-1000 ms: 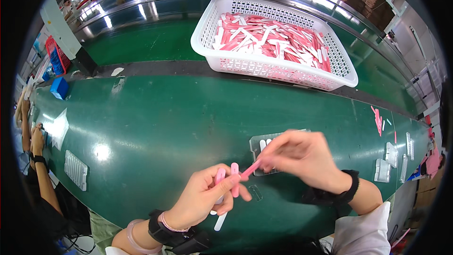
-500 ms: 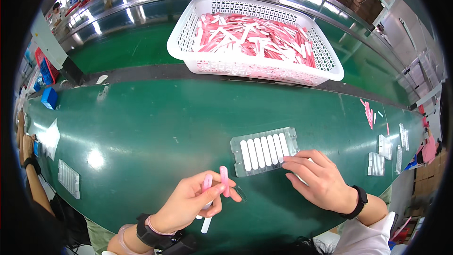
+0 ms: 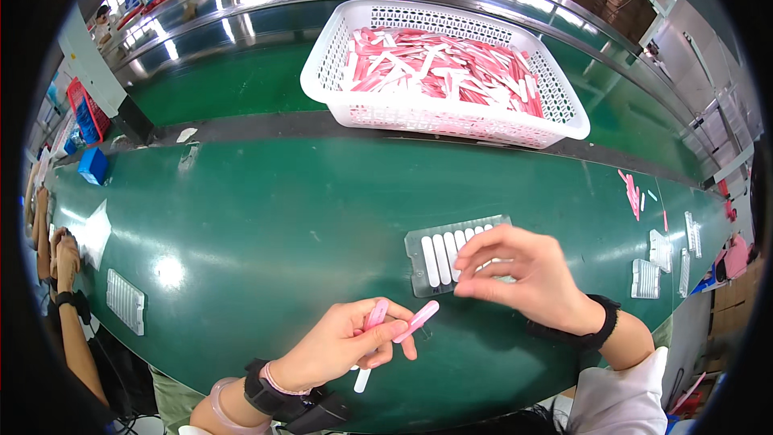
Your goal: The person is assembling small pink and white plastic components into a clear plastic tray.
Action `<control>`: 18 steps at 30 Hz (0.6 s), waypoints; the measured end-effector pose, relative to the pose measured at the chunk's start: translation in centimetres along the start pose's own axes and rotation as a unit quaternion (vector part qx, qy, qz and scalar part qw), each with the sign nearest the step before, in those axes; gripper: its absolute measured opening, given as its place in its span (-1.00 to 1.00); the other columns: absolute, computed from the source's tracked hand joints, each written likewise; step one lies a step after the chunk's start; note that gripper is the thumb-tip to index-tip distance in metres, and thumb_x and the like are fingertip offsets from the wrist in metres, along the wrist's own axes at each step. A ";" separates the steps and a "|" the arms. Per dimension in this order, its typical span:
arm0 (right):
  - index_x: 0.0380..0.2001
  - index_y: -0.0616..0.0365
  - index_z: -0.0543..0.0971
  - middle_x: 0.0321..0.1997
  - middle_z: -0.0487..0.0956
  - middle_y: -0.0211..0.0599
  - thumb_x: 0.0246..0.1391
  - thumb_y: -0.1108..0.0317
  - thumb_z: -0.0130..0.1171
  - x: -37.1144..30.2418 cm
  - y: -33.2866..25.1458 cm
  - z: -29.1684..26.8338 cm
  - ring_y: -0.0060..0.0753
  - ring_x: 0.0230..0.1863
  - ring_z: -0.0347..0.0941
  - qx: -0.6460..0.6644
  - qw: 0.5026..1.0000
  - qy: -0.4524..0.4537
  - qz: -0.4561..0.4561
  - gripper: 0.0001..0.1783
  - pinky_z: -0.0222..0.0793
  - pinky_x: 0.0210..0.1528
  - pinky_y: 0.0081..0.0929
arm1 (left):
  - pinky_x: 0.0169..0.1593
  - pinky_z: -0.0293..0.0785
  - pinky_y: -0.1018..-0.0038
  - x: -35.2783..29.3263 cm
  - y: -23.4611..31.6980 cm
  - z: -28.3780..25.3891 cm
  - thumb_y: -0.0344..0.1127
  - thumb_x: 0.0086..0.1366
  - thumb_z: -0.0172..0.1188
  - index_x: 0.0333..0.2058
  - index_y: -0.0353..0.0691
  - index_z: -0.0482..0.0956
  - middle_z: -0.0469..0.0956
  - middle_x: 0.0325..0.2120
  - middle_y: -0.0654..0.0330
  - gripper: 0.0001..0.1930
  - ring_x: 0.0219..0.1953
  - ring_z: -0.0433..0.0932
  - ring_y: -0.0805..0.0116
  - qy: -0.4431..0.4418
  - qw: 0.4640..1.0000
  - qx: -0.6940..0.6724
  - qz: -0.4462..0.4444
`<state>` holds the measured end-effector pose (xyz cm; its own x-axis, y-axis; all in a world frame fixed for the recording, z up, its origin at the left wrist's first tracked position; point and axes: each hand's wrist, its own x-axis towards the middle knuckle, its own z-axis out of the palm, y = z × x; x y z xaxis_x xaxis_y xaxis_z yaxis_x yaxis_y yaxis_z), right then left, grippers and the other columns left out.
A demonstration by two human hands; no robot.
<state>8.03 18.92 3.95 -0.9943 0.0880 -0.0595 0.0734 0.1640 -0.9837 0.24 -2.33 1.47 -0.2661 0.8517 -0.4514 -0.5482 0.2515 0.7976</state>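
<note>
My left hand (image 3: 362,340) is closed around a few small flat strips with rounded ends. One pink strip (image 3: 416,322) is pinched at the thumb and points up to the right. Another pink strip (image 3: 376,314) stands up behind the thumb, and a white strip (image 3: 362,380) sticks out below the palm. My right hand (image 3: 527,278) hovers over a clear plastic tray (image 3: 418,267), thumb and fingers apart, with nothing seen between them. White strips (image 3: 441,258) lie side by side in the tray's slots; its right part is hidden behind my right hand.
A white perforated basket (image 3: 451,113) heaped with pink and white strips stands beyond the table's far edge. More clear trays (image 3: 646,279) and loose pink strips (image 3: 630,196) lie at right. Another tray (image 3: 126,302) lies at left, near a co-worker's hand (image 3: 66,258).
My right hand has lifted from the tray's right end and moved left over it. The pink strip at my left thumb has tilted to the right. The view has shifted slightly.
</note>
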 end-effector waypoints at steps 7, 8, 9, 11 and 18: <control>-0.41 0.38 0.47 -0.35 0.50 -0.21 -0.07 0.59 0.11 -0.3 -0.3 1.3 -0.50 -0.33 0.46 0.087 0.991 -0.060 0.087 -0.90 0.43 -0.26 -0.59 | -0.58 0.15 0.68 0.2 0.0 -0.1 -0.40 0.24 -0.08 -0.16 -0.36 0.35 0.49 -0.44 0.13 -0.78 -0.63 0.22 0.61 0.017 1.000 -0.001 0.015; -0.41 0.35 0.48 -0.36 0.51 -0.23 -0.08 0.61 0.10 -0.2 -0.3 0.7 -0.50 -0.34 0.46 0.003 0.999 -0.027 -0.017 -0.90 0.44 -0.28 -0.60 | -0.54 0.19 0.66 0.1 0.0 -0.2 -0.45 0.23 -0.09 -0.12 -0.37 0.32 0.48 -0.40 0.06 -0.75 -0.59 0.24 0.57 0.023 0.999 -0.048 0.006; -0.43 0.30 0.48 -0.38 0.51 -0.22 -0.14 0.63 0.13 0.1 0.2 -0.3 -0.44 -0.35 0.47 -0.168 0.973 0.031 -0.156 -0.88 0.43 -0.32 -0.59 | -0.54 0.19 0.66 0.1 -0.1 -0.2 -0.45 0.23 -0.09 -0.12 -0.37 0.32 0.48 -0.40 0.06 -0.75 -0.59 0.24 0.57 0.024 0.998 -0.049 0.008; -0.46 0.26 0.47 -0.36 0.50 -0.20 -0.19 0.62 0.15 0.3 0.6 -2.4 -0.34 -0.36 0.46 -0.397 0.878 0.086 -0.251 -0.86 0.41 -0.36 -0.52 | -0.46 0.24 0.63 0.2 -0.2 -0.3 -0.50 0.20 -0.11 0.00 -0.36 0.20 0.43 -0.27 0.00 -0.64 -0.49 0.25 0.52 -0.009 0.986 -0.166 0.033; -0.40 0.23 0.44 -0.20 0.46 -0.27 -0.19 0.44 0.13 -3.4 2.7 -3.5 -0.27 -0.12 0.33 -0.597 0.769 0.002 -0.229 -0.80 0.31 -0.18 -0.39 | -0.44 0.24 0.59 0.3 -0.8 -0.1 -0.55 0.22 -0.20 0.14 -0.20 -0.05 0.27 -0.09 -0.12 -0.50 -0.48 0.27 0.43 -0.064 0.979 -0.170 0.092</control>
<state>11.90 22.47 2.05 -0.9368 -0.2454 0.2496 -0.2642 0.9634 -0.0444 0.51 -2.32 0.66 -0.2962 0.9241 -0.2413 -0.7381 -0.0612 0.6719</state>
